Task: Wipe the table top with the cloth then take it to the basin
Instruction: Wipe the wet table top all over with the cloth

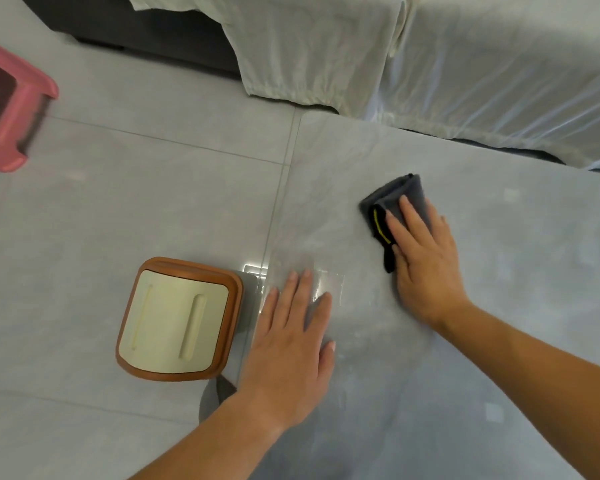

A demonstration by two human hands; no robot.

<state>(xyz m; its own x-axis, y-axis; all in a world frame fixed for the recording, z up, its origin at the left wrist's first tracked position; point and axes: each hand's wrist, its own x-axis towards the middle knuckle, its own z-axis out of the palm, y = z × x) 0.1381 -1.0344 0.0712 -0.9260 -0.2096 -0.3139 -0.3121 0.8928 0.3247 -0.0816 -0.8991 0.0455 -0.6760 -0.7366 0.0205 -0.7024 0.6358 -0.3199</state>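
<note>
The person leans over the desk (499, 306), which has a pale grey, shiny top with some dull streaks on it. The right hand (426, 258) lies flat on the cloth (392, 195), palm down. Its fingers (409, 216) are straight and close together, and they press the cloth onto the desk; they do not curl around it. The cloth is dark grey, folded into a thick pad, with a yellow line of stitching along its left edge. It sits on the desk top towards the far side, and most of it shows in front of and to the left of the fingertips.

The left hand (291, 344) rests flat on the desk near the left edge, well apart from the cloth. Its fingers are straight and slightly spread, the thumb is out to the right side, and it holds nothing.

On the floor (136, 188), just beside the left edge of the desk, stands a small stool (177, 320) with a cream seat and a brown rim. A pink stool (11, 109) is at the far left, partly out of view and blurred. Behind the desk a pale, wrinkled sheet (430, 57) hangs over a piece of furniture, and a dark sofa base (146, 29) shows at the top left.
</note>
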